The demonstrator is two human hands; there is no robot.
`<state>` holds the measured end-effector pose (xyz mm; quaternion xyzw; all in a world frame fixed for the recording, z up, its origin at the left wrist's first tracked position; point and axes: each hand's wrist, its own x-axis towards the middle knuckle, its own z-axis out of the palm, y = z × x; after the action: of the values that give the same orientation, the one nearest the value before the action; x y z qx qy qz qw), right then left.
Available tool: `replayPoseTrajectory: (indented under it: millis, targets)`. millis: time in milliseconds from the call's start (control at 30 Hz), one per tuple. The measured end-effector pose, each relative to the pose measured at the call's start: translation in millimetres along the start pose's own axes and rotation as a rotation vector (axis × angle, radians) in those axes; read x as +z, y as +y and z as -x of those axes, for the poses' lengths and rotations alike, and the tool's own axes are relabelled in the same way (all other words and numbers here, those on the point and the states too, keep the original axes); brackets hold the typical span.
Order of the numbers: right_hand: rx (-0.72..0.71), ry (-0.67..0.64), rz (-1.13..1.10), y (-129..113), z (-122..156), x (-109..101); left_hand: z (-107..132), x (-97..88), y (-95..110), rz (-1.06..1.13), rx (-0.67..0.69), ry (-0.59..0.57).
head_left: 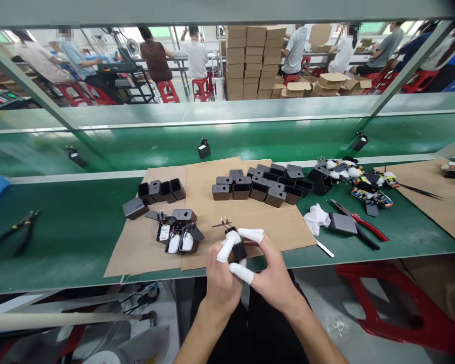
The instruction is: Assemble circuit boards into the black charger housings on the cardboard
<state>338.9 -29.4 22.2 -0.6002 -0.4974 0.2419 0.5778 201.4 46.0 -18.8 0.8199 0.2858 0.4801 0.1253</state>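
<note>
At the near edge of the flat green tabletop, the left hand and right hand pinch a small black plastic box between white-capped fingers, seemingly mid-assembly, the next move probably calling for steadying it while its metal-pronged top is seated.

Red stools stand beyond the green workbench

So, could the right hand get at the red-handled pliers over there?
Probably yes: the pliers lie on that side, red grip uncovered, a dark box close by. But the right hand is busy at a black case, so it may need freeing first.
</note>
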Motion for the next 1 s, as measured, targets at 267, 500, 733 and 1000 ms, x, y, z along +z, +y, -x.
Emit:
replayPoseTrajectory:
  millis: [267,500,733,1000]
  targets:
    - [-0.247,0.148,0.29,26,13,13,16,3.8,-11,0.26,-0.167,-0.094]
    - [-0.379,0.243,0.419,40,23,6,19,-6.0,-12,0.351,-0.309,-0.106]
    - [-0.376,0.388,0.607,52,31,-8,21,-5.2,-15,0.293,-0.297,-0.112]
    - [-0.384,0.418,0.628,53,38,-5,19,-6.6,-14,0.262,-0.271,-0.115]
